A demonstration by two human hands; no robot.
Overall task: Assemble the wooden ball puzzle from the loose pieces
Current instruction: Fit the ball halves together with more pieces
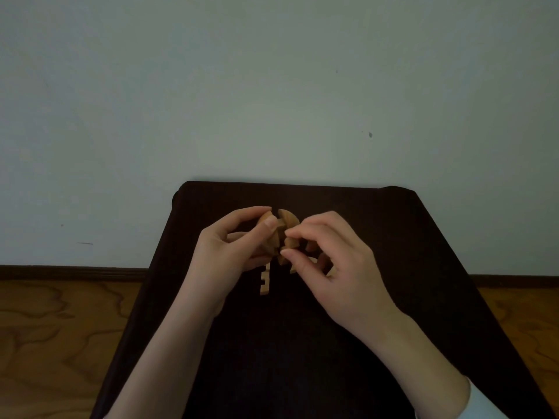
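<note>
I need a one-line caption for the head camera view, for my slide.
Both hands, left and right, hold the half-built round wooden puzzle above a dark table; a notched wooden piece lies below.

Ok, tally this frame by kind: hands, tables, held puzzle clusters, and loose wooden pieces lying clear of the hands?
Hands: 2, left hand and right hand
Table: 1
Puzzle cluster, gripped by both hands: 1
Loose notched piece: 1
Total: 5. Further pieces behind the right hand are too hidden to count.
</note>
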